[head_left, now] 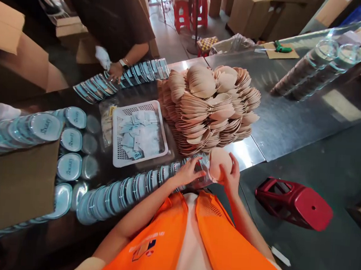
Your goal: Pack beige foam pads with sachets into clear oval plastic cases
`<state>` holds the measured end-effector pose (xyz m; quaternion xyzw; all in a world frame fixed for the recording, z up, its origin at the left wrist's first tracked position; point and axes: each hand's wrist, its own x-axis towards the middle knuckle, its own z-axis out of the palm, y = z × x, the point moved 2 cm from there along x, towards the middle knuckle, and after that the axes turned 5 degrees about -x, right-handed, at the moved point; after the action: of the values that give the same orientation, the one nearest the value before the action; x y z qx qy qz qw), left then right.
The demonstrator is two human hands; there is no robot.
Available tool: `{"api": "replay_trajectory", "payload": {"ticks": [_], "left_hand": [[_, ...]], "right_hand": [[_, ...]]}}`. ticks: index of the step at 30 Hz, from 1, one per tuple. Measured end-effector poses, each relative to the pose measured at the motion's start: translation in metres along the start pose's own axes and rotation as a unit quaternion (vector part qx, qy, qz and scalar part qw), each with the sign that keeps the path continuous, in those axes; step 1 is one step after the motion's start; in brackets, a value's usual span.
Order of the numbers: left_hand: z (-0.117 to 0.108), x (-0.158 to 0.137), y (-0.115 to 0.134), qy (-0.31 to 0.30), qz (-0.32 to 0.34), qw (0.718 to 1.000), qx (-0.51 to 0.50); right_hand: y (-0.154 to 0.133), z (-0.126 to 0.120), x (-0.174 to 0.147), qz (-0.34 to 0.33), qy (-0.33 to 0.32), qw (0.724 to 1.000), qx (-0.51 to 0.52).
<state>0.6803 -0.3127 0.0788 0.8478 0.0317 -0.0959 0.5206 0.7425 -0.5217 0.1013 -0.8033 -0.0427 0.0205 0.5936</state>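
Note:
Near the table's front edge, my right hand point(232, 175) has its fingers wrapped round a beige bra cup point(219, 162). Just to the left, my left hand point(188, 172) curves its fingers and thumb about a clear plastic case point(203, 165), at the right end of a long row of cases point(124, 194) with pale blue inside. The cup touches or overlaps the clear case; which one, I cannot tell. Beyond both hands rises a big pile of nested beige cups point(200, 107). A white plastic basket point(116, 147) of small printed packets stands left of the pile.
Across the table a co-worker's hand point(115, 72) touches another row of cases point(144, 73). Lidded cases point(69, 166) and a cardboard box point(18, 182) are at left. Tall clear stacks point(309, 69) stand at right. A red stool point(295, 203) lies on the floor.

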Motion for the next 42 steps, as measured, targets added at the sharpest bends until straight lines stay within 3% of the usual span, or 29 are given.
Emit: {"api": "replay_trajectory", "payload": {"ticks": [2,4,7,9,11,14,16,18,20,21,23,25,27,28,30,33,36,38,42], "left_hand": [[0.008,0.001,-0.022,-0.011,0.003,0.991,0.131],[0.016,0.003,-0.04,-0.033,0.006,0.979,0.202],[0.026,0.007,-0.054,-0.043,0.01,0.972,0.231],[0.028,0.009,-0.056,-0.04,0.008,0.972,0.232],[0.027,0.009,-0.057,-0.045,0.014,0.973,0.227],[0.025,0.007,-0.054,-0.05,0.018,0.972,0.229],[0.022,0.006,-0.049,-0.052,0.015,0.97,0.238],[0.013,0.011,-0.038,-0.044,0.032,0.971,0.235],[-0.012,0.024,-0.022,-0.009,0.071,0.974,0.214],[-0.032,0.034,-0.014,0.032,0.085,0.976,0.2],[-0.088,0.055,-0.007,0.151,0.062,0.97,0.182],[-0.151,0.071,-0.015,0.272,-0.077,0.941,0.187],[-0.203,0.075,-0.035,0.305,-0.248,0.897,0.203],[-0.219,0.073,-0.046,0.306,-0.294,0.882,0.205],[-0.232,0.064,-0.069,0.298,-0.35,0.864,0.206],[-0.217,0.048,-0.101,0.297,-0.382,0.851,0.202],[-0.195,0.035,-0.124,0.305,-0.372,0.856,0.189],[-0.189,0.026,-0.133,0.305,-0.342,0.872,0.17],[-0.198,0.002,-0.145,0.302,-0.287,0.903,0.105]], "right_hand": [[0.016,0.003,-0.011,-0.056,-0.042,0.988,-0.14],[0.027,0.021,-0.017,-0.103,-0.127,0.951,-0.264],[0.042,0.057,-0.014,-0.129,-0.21,0.89,-0.384],[0.058,0.073,-0.011,-0.144,-0.218,0.873,-0.412],[0.077,0.078,-0.012,-0.166,-0.204,0.874,-0.409],[0.096,0.068,-0.017,-0.203,-0.165,0.901,-0.345],[0.087,0.057,-0.01,-0.228,-0.101,0.927,-0.28],[0.053,0.05,0.015,-0.274,-0.032,0.933,-0.23],[-0.001,0.054,0.061,-0.336,-0.005,0.918,-0.21],[-0.032,0.061,0.089,-0.37,-0.002,0.906,-0.208],[-0.086,0.08,0.153,-0.374,-0.002,0.9,-0.224],[-0.123,0.103,0.211,-0.345,-0.065,0.895,-0.274],[-0.138,0.121,0.251,-0.295,-0.174,0.887,-0.309],[-0.139,0.125,0.263,-0.274,-0.213,0.886,-0.309],[-0.135,0.124,0.275,-0.251,-0.233,0.899,-0.274],[-0.125,0.109,0.275,-0.249,-0.188,0.93,-0.196],[-0.124,0.093,0.265,-0.252,-0.154,0.952,-0.083],[-0.128,0.082,0.258,-0.236,-0.121,0.962,0.057],[-0.128,0.062,0.237,-0.193,-0.052,0.931,0.306]]}}
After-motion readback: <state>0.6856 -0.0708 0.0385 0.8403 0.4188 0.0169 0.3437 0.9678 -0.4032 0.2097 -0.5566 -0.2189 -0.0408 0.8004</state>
